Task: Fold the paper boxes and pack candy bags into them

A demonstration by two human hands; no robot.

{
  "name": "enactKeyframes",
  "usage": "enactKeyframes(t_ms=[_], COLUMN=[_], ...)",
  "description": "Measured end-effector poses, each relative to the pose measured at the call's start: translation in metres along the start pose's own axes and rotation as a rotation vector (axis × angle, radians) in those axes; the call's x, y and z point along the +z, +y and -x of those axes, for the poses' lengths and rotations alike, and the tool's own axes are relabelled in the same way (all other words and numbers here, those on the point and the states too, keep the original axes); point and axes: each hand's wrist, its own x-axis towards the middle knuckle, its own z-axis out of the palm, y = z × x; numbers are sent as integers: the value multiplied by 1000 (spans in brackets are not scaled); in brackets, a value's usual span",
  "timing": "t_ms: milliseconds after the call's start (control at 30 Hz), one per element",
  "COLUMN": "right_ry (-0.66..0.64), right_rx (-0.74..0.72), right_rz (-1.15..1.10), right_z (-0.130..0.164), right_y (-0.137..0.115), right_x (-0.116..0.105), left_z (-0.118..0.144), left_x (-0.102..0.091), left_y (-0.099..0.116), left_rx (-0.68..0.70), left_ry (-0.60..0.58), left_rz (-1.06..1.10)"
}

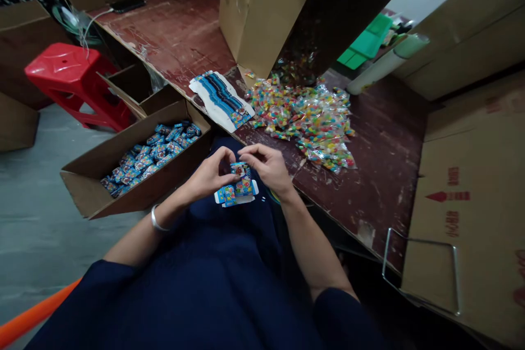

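Observation:
Over my lap, my left hand (215, 174) pinches a small blue printed candy box (243, 171) between thumb and fingers. At the box's upper right edge, the bent fingers and thumb of my right hand (268, 168) are closed on it. Flat blue cartons (227, 196) with white flaps lie on my dark clothing just below. On the table edge ahead rests a fanned row of flat blue cartons (223, 99). To its right spreads a heap of clear packets of colourful candy (311, 115). A long cardboard box (135, 186) at my left holds many filled blue boxes.
A large cardboard box (262, 16) lies tipped open behind the candy heap. A red stool (76, 76) stands left on the floor. A green basket (367, 41) and a clear roll (388, 63) sit back right. A carton (471, 202) with a wire handle flanks the dark red table (389, 136).

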Motion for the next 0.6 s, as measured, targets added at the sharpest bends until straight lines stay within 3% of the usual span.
enactKeyframes(t_ms=[67,133,233,400,600], right_ry=[109,212,130,68,98], right_rx=[23,162,291,280,217], right_rz=[331,728,973,932,619], right_z=[-22,-42,-60,-59,-46], right_y=[14,33,60,81,84], right_x=[-19,-39,-59,-67,-82], left_z=[-1,-3,-6,-10,-10], left_x=[-4,-6,-7,-7,-5], left_y=[1,0,-4,-15,-17], left_rx=[-49,-86,-144,-146,-157], left_ry=[-15,-11,-7,51,-30], left_rz=[60,168,332,345,386])
